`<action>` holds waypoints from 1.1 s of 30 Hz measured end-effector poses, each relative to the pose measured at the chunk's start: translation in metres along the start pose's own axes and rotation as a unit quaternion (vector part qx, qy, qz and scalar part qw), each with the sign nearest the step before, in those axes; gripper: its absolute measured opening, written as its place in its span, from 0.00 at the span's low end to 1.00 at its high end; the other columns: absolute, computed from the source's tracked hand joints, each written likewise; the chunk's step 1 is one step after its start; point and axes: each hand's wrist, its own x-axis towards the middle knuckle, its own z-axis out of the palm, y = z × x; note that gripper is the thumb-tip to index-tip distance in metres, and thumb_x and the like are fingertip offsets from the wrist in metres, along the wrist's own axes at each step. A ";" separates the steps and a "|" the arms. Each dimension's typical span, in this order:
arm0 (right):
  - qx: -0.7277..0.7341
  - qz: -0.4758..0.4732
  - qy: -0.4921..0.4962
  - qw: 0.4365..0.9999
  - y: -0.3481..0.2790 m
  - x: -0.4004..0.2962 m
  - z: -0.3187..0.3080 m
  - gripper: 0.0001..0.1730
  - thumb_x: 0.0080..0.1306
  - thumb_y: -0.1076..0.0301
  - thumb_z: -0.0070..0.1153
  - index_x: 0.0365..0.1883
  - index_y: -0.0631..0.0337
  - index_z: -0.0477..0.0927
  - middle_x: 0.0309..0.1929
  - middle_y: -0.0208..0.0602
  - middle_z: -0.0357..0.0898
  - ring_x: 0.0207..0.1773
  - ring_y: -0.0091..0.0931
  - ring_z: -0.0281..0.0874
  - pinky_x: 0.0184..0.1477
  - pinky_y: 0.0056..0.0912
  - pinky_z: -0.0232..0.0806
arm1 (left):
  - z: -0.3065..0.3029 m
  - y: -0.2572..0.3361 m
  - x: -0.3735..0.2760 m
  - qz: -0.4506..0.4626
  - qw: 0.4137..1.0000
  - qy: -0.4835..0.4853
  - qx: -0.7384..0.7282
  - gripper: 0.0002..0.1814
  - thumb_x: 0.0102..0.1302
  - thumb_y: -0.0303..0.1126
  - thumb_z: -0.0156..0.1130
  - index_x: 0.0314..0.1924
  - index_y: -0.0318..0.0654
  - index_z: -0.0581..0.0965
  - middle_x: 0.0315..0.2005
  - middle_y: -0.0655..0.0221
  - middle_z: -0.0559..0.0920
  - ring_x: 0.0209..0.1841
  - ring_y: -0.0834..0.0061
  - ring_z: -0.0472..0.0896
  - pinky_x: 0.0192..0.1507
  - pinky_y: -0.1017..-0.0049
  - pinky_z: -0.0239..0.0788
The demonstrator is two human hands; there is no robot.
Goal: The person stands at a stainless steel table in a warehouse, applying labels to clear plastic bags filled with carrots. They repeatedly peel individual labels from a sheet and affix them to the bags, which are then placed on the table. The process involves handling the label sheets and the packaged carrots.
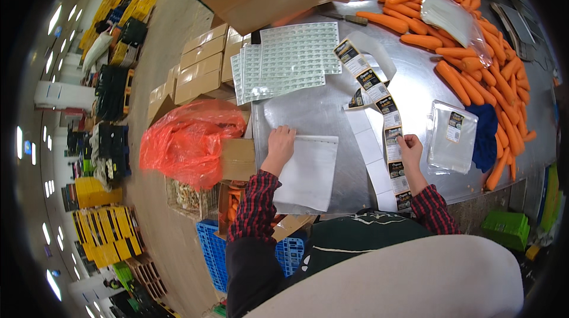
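Note:
My left hand (282,144) rests with its fingers on the upper left corner of a stack of clear plastic bags (307,171) lying flat on the metal table (302,115). Pinched between the thumb and fingers of my right hand (410,147) is the edge of a long strip of black and white printed labels (386,104). A strip of blank white backing paper (371,153) runs beside it. To the right, another pack of clear bags (451,149) has one label on top and touches a dark blue cloth (484,135).
Many carrots (498,82) cover the table's right side, with a plastic bag (449,18) on them. Sheets of small stickers (298,51) and a knife (351,19) lie at the back. Cardboard boxes (200,64) and a red plastic bag (191,140) stand left.

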 end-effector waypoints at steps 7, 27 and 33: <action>-0.059 0.006 -0.116 0.992 0.001 0.000 -0.004 0.15 0.58 0.73 0.62 0.40 0.68 0.72 0.32 0.33 0.76 0.33 0.19 0.73 0.36 0.19 0.68 | -0.069 -0.018 -0.068 -0.226 0.874 0.074 -0.424 0.10 0.65 0.29 0.56 0.43 0.31 0.76 0.27 0.62 0.81 0.30 0.74 0.79 0.34 0.75 0.69; -0.345 -0.346 -0.268 0.830 -0.138 0.125 0.224 0.31 0.55 0.59 0.62 0.49 0.73 0.67 0.49 0.59 0.69 0.52 0.50 0.68 0.55 0.47 0.63 | -0.098 -0.147 -0.402 -0.624 0.777 0.015 -0.081 0.18 0.45 0.41 0.70 0.27 0.30 0.81 0.21 0.55 0.82 0.25 0.61 0.82 0.29 0.64 0.71; -0.419 -0.462 -0.120 0.772 -0.189 0.231 0.258 0.24 0.55 0.66 0.62 0.48 0.69 0.72 0.51 0.48 0.74 0.54 0.44 0.70 0.53 0.43 0.64 | -0.054 -0.150 -0.350 -0.623 0.778 -0.081 0.009 0.19 0.43 0.42 0.71 0.33 0.37 0.82 0.27 0.56 0.83 0.33 0.55 0.82 0.37 0.58 0.74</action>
